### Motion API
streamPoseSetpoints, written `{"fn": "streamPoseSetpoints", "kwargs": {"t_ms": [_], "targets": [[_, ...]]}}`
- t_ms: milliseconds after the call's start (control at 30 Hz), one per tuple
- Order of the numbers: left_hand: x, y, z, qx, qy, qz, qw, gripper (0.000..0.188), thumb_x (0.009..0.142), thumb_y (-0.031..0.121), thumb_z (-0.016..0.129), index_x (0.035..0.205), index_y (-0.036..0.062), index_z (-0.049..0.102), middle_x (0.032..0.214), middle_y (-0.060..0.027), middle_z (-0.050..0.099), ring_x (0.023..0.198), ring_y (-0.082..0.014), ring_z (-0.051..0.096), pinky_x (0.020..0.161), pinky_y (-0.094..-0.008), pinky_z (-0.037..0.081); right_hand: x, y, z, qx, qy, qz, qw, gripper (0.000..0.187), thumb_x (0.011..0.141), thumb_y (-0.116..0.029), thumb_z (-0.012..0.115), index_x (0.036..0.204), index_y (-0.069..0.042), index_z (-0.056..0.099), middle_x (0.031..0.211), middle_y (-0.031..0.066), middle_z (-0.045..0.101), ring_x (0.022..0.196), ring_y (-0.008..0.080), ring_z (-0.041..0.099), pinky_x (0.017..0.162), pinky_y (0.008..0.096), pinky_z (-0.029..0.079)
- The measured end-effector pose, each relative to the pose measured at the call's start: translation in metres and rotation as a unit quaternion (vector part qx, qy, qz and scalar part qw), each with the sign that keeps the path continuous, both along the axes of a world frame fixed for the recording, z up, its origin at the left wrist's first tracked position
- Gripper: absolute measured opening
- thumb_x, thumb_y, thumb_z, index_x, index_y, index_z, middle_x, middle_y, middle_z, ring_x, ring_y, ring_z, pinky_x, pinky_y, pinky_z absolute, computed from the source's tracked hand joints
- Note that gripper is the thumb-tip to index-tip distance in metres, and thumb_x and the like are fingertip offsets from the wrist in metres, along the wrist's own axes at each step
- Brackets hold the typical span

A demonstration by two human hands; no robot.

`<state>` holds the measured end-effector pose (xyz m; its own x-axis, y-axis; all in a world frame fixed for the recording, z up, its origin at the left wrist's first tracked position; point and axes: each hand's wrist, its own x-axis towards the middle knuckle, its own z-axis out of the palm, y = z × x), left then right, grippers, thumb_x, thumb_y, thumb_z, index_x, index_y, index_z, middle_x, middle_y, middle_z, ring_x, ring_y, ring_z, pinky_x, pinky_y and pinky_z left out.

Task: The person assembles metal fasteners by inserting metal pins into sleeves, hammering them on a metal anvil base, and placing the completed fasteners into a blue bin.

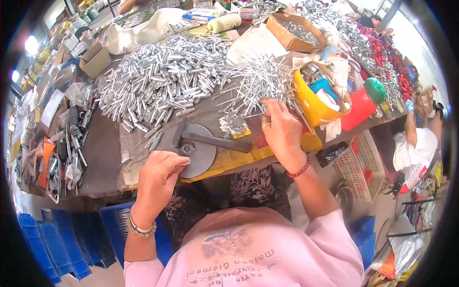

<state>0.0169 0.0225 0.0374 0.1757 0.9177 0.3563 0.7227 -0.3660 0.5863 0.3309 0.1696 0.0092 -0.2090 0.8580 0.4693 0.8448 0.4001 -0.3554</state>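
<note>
Silver metal covers much of the counter (106, 155) in three heaps near the hands: one broad heap of short tubes (165, 71), one loose heap of thin rods (260, 79) to its right, and one small mound of short pieces (233, 125) just in front of the rods. The pieces in each are too many and too tangled to count.

Two bare hands are at work. The right hand (282, 126) is at the near edge of the rods, partly open, its fingers bent and its thumb and forefinger apart; whether it has hold of a rod I cannot tell. The left hand (161, 174) is drawn closed, thumb against fingers, beside one round grey disc (204, 160); whether a small piece sits in that pinch I cannot tell. One hammer (217, 140) lies across the disc, its head to the left and its handle pointing right.

One beaded red bracelet (300, 169) circles the right wrist.

Past the right hand stand one yellow container (311, 103), with several things inside, and one red bottle (355, 115) with one green cap (375, 91), tilted. Two cardboard boxes show farther back: one open box (282, 32) holding metal pieces, and one smaller box (97, 62) left of the tubes.
</note>
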Motion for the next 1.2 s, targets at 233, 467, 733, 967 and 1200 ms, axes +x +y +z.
{"fn": "streamPoseSetpoints", "kwargs": {"t_ms": [233,467,733,967,1200], "targets": [[0.008,0.003,0.003,0.047,0.024,0.059,0.997,0.019,0.086,0.001,0.083,0.104,0.0043,0.076,0.099,-0.0127,0.071,0.097,-0.0352,0.066,0.088,-0.0457,0.052,0.018,-0.019,0.009,0.040,-0.027,0.011,0.999,0.025,0.082,-0.003,0.078,0.106,-0.009,0.079,0.099,0.0122,0.076,0.094,0.0355,0.074,0.082,0.0451,0.061],[0.000,-0.009,-0.007,0.000,-0.010,0.088,0.996,0.013,0.086,-0.002,0.080,0.097,0.0017,0.074,0.093,-0.0117,0.062,0.093,-0.0308,0.062,0.083,-0.0398,0.049,-0.039,-0.070,0.033,-0.017,0.130,0.242,0.962,0.017,0.082,-0.004,0.075,0.098,-0.008,0.071,0.098,0.0107,0.070,0.092,0.0340,0.073,0.077,0.0449,0.061],[0.002,-0.004,-0.008,0.021,-0.006,0.083,0.996,0.011,0.090,0.004,0.079,0.099,0.0043,0.074,0.098,-0.0139,0.067,0.096,-0.0352,0.063,0.090,-0.0442,0.049,-0.051,-0.037,0.059,-0.178,0.390,0.253,0.867,0.024,0.093,-0.014,0.077,0.112,-0.001,0.069,0.097,0.0138,0.075,0.084,0.0212,0.072,0.081,0.0385,0.059],[0.006,0.001,-0.019,0.045,-0.027,0.088,0.995,0.017,0.090,0.012,0.085,0.105,0.0054,0.080,0.098,-0.0112,0.070,0.097,-0.0329,0.065,0.086,-0.0430,0.051,-0.017,-0.012,0.109,-0.135,0.596,0.346,0.711,0.020,0.106,-0.014,0.072,0.120,0.000,0.069,0.110,0.0176,0.081,0.095,0.0275,0.082,0.083,0.0369,0.067],[-0.008,-0.021,0.021,0.110,-0.099,0.130,0.980,0.031,0.090,0.010,0.087,0.120,0.0087,0.081,0.108,-0.0097,0.076,0.101,-0.0274,0.070,0.081,-0.0361,0.055,-0.020,-0.031,0.083,-0.185,0.613,0.356,0.681,0.025,0.107,-0.008,0.069,0.131,-0.001,0.065,0.116,0.0236,0.079,0.095,0.0330,0.083,0.077,0.0370,0.069]]}}
